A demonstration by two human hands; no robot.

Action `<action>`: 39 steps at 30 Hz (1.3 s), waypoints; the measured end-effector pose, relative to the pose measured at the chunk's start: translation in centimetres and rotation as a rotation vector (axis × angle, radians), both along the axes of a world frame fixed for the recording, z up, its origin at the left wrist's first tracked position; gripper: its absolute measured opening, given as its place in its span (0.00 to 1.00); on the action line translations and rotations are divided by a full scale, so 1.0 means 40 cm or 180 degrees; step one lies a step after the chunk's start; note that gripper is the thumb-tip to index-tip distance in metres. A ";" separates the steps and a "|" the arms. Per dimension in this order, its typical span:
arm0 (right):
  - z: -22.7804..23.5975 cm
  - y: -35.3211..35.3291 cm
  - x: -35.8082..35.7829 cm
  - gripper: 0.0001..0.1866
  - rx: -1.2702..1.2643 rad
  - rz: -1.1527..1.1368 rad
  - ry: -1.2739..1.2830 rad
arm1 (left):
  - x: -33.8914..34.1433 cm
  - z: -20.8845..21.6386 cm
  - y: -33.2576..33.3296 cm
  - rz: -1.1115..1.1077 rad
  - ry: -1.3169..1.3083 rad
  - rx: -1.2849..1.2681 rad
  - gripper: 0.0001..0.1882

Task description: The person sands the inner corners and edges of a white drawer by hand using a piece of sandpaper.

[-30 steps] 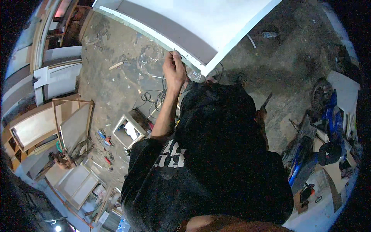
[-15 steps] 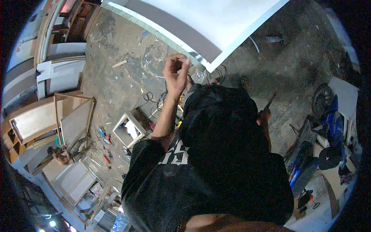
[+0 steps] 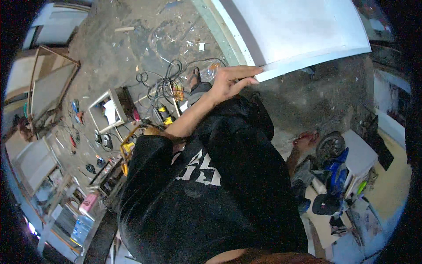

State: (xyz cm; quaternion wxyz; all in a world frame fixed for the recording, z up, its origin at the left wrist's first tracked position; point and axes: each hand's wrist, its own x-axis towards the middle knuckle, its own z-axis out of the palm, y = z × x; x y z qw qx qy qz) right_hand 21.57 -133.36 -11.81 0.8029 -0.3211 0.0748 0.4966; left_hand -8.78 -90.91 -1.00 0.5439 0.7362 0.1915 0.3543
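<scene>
Head view: a person in a black printed T-shirt (image 3: pixel 206 193) stands on a dusty workshop floor (image 3: pixel 110 53), seen from above.
Left hand (image 3: pixel 231 81): raised at the end of a bare forearm, fingers (image 3: pixel 246 70) stretched along the lower corner of a large white panel (image 3: pixel 299 31), thumb under its edge; it grips the panel there.
White panel: flat and pale, it fills the upper right of the view, tilted, with its long lower edge running from the left hand out to the right; a grey-green strip borders its left side.
Right hand (image 3: pixel 307 140): low at the person's right side, well apart from the panel, curled around something reddish; what it is cannot be told, nor how tight the grip is.
Floor, near the left hand: a tangle of black cables (image 3: pixel 162 83) lies just below and left of it, beside a foot in a sandal (image 3: pixel 194 78).
Floor, further left: an open white box (image 3: pixel 107 112) with small items inside, scattered hand tools (image 3: pixel 74 112) and a wooden frame (image 3: pixel 46 83) leaning near the edge.
Right side: a blue and black machine (image 3: pixel 336 169) next to a white board (image 3: pixel 362 156) on the ground.
</scene>
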 end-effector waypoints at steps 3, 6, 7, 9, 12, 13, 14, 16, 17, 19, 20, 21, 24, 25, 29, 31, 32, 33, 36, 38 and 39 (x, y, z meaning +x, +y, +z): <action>0.175 0.117 -0.028 0.26 -0.0184 -0.0216 -0.1046 | -0.012 0.026 0.009 -0.0186 0.0056 -0.0295 0.21; 0.334 0.324 -0.222 0.21 -0.2694 -0.0122 -0.4565 | -0.040 0.036 0.010 -0.0378 0.0194 -0.0686 0.29; 0.344 0.336 -0.266 0.20 -0.2567 0.0126 -0.4648 | -0.030 0.031 0.014 -0.0465 0.0170 -0.0730 0.32; 0.366 0.387 -0.361 0.18 -0.2298 0.0544 -0.4577 | -0.029 0.028 0.021 -0.0392 0.0158 -0.0626 0.39; 0.383 0.490 -0.495 0.16 -0.2171 0.0694 -0.4148 | -0.028 0.025 0.062 -0.0081 0.0045 0.0049 0.49; 0.359 0.515 -0.521 0.15 -0.2163 0.0706 -0.4156 | -0.028 0.028 0.087 0.0007 -0.0054 0.0428 0.51; 0.336 0.540 -0.548 0.15 -0.2167 0.0705 -0.4156 | -0.025 0.026 0.108 0.0081 -0.0173 0.0800 0.53; 0.320 0.606 -0.604 0.15 -0.2189 0.0409 -0.4156 | -0.025 0.023 0.134 -0.0091 -0.0231 0.0604 0.55; 0.314 0.639 -0.621 0.15 -0.2186 0.0243 -0.4172 | -0.020 0.038 0.154 -0.0244 -0.0219 0.0456 0.56; 0.275 0.682 -0.654 0.15 -0.2163 -0.0255 -0.4262 | 0.004 0.040 0.212 -0.0579 -0.0422 0.0951 0.52; 0.247 0.697 -0.671 0.15 -0.2163 -0.0514 -0.4300 | 0.016 0.050 0.234 -0.0892 -0.0345 0.1221 0.49; 0.208 0.711 -0.693 0.13 -0.2268 -0.0815 -0.4200 | 0.031 0.071 0.256 -0.1191 -0.0263 0.1509 0.46; 0.226 0.786 -0.729 0.11 -0.2136 -0.1052 -0.3653 | 0.067 0.122 0.300 -0.2037 0.0050 0.1728 0.42; 0.220 0.808 -0.736 0.10 -0.2072 -0.1397 -0.3772 | 0.084 0.125 0.300 -0.2270 0.0106 0.1626 0.43; 0.166 0.848 -0.754 0.08 -0.2440 -0.1870 -0.4109 | 0.143 0.136 0.307 -0.2915 0.0068 0.2035 0.42; 0.197 0.861 -0.754 0.07 -0.2562 -0.1714 -0.3945 | 0.168 0.145 0.311 -0.3262 0.0064 0.2194 0.37; 0.192 0.872 -0.754 0.07 -0.2533 -0.1799 -0.3830 | 0.181 0.139 0.316 -0.3373 -0.0030 0.2171 0.35; 0.191 0.882 -0.750 0.06 -0.2511 -0.1872 -0.3726 | 0.196 0.135 0.314 -0.3476 -0.0132 0.2131 0.33; 0.198 0.911 -0.755 0.06 -0.2359 -0.2164 -0.3567 | 0.224 0.133 0.311 -0.3686 -0.0341 0.2109 0.26; 0.194 0.922 -0.750 0.08 -0.2329 -0.2271 -0.3665 | 0.238 0.133 0.308 -0.3826 -0.0316 0.1993 0.25; 0.189 0.923 -0.748 0.07 -0.2387 -0.2301 -0.3649 | 0.244 0.131 0.308 -0.3841 -0.0352 0.2052 0.25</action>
